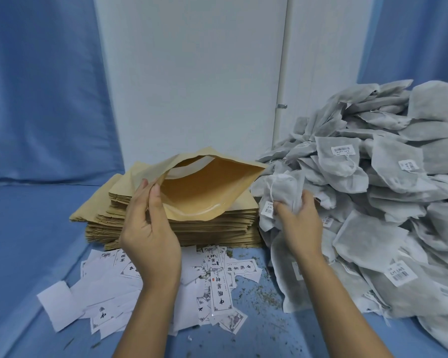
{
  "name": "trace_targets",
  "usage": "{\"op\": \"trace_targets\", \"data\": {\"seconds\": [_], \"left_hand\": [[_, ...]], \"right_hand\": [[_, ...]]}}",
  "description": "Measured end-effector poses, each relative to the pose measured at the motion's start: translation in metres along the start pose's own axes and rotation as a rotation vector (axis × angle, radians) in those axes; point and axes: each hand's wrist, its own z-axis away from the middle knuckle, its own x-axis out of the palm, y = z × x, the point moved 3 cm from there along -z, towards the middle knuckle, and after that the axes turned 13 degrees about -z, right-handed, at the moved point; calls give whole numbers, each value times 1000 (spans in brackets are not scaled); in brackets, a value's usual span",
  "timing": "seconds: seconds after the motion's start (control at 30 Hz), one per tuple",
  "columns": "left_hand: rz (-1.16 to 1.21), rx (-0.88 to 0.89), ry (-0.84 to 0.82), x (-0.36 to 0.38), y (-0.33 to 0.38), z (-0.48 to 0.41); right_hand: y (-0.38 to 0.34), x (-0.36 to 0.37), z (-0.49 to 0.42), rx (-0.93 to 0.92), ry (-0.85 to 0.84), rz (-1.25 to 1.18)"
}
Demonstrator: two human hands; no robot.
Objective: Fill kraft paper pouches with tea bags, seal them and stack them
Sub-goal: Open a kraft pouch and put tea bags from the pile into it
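My left hand [150,228] pinches the near left edge of a kraft paper pouch [204,187], holding it lifted with its mouth gaping toward the right. My right hand [299,223] grips a bunched white tea bag [282,192] with a string and a barcode tag, just right of the pouch's mouth and outside it. Under the open pouch lies a thick stack of flat kraft pouches [212,228]. A big heap of grey-white tea bags [373,202] fills the right side.
Loose white paper labels [217,288] with black print lie scattered on the blue cloth [36,241] in front of the stack, with tea crumbs around them. A white wall panel and a pipe stand behind, and blue cloth hangs on both sides.
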Motion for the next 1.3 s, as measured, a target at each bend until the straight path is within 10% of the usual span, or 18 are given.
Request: {"op": "trace_targets", "data": {"seconds": [0.2,0.47,0.93,1.13,1.3], "left_hand": [[-8,-9,9,-1,-1,0],[-1,-34,44,-3,-4,-4],[49,-30,57,-2,-4,-5],[58,-24,50,-2,-4,-5],[30,15,21,1,-7,-2]], "right_hand": [[-29,5,12,-271,-17,-95],[-25,8,11,-196,-201,-402],[5,26,19,-497,-395,639],[-17,21,24,-636,-393,279],[-49,23,29,-248,-489,-350]]}}
